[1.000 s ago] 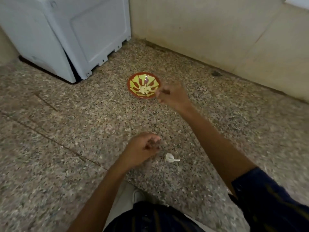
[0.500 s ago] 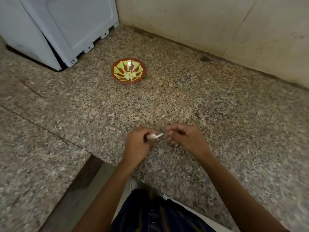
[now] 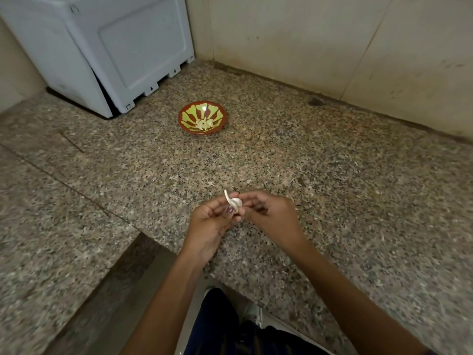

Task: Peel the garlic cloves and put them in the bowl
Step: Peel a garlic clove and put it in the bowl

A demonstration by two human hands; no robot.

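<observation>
2 hands, left hand (image 3: 210,221) and right hand (image 3: 271,213), pinch a garlic clove (image 3: 234,203) to peel it; bowl (image 3: 203,120) waits near the table's (image 3: 332,175) far edge.

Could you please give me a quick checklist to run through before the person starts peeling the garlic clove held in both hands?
1. Small white garlic clove held: ok, the left hand pinches it, thumb on its front.
2. Right hand at the clove: ok, its fingertips meet it from the right; exact grip cannot tell.
3. Skin still on: ok, a papery tip curls up from the clove.
4. Red and yellow patterned round bowl reachable: ok, upright on the speckled granite counter, path unobstructed.
5. Room in the bowl: ok, only a few pale cloves at its centre.
</observation>
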